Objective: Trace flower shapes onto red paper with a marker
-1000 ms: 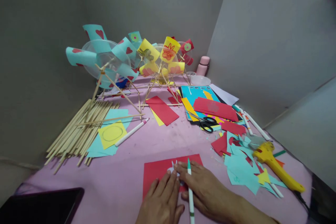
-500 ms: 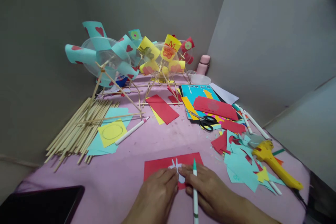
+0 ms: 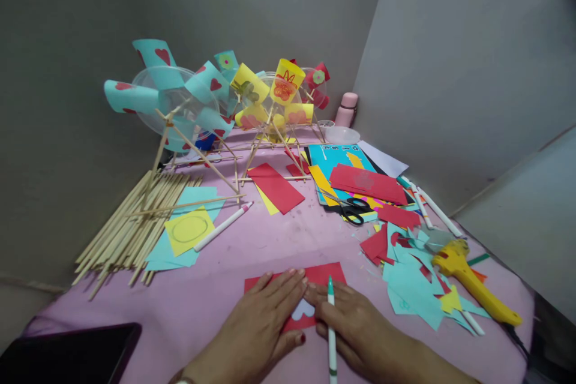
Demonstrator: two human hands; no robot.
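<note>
Low in the middle lies a sheet of red paper (image 3: 321, 274). A pale shape (image 3: 303, 310) with rounded lower lobes shows on it; its upper part is under my fingers. My left hand (image 3: 265, 315) rests flat over the paper's left part and the shape, fingers stretched out, thumb apart. My right hand (image 3: 353, 321) lies on the right part, its fingertips beside the shape and close to the left fingers. A white marker with a green tip (image 3: 332, 324) is held between the right thumb and fingers, tip pointing away from me.
Paper pinwheels on stick stands, one blue (image 3: 168, 93) and one yellow (image 3: 272, 96), stand behind. Bamboo sticks (image 3: 121, 225) are at left, above a dark tablet (image 3: 67, 354). Scissors (image 3: 355, 210), paper scraps (image 3: 411, 282) and a yellow glue gun (image 3: 477, 282) lie at right.
My left hand has moved up and flattened, covering the upper part of the pale shape, and its thumb has spread. The right hand stays on the paper with the marker.
</note>
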